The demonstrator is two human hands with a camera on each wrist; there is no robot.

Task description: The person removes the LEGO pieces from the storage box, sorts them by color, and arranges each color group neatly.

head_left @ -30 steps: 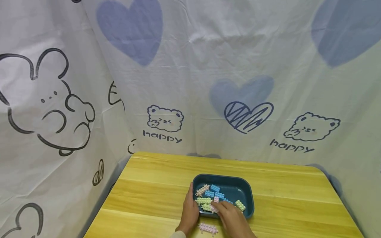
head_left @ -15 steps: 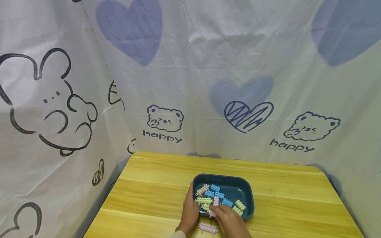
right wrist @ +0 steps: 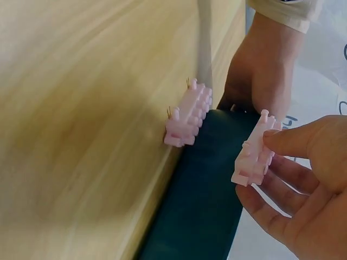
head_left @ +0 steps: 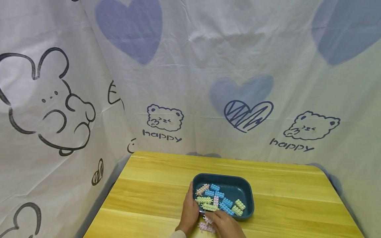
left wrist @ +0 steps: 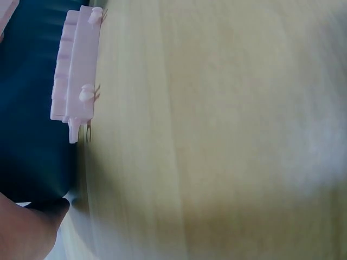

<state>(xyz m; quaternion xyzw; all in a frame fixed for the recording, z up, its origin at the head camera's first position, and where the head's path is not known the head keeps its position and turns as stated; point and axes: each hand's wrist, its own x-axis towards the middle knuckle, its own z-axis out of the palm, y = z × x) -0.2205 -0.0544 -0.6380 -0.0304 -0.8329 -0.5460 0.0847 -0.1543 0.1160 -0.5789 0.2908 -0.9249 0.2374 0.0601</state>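
Note:
A dark teal plastic bin (head_left: 247,185) stands on the table with several toy building blocks inside. My left hand (head_left: 189,210) grips the bin at its near left corner, thumb against the front wall. Between thumb and fingers, my right hand (head_left: 226,224) pinches a pink building block (right wrist: 252,154) with studs and small pegs, just outside the bin's front rim. Below it on the table, close to the bin's front wall, lies another pink block (head_left: 206,227), also large in the left wrist view. The right hand's fingertips are partly hidden in the head view.
Inside the bin are blue blocks (head_left: 227,202), green blocks (head_left: 239,204), a peach block (head_left: 202,189) and a pink block (head_left: 216,201). The yellow wood-grain table (head_left: 282,198) is enclosed by printed white cloth (head_left: 196,82) at the back and sides.
My right hand has lifted a pink block out of the bin and brought it over the front rim, toward the pink block on the table. The left hand stays on the bin.

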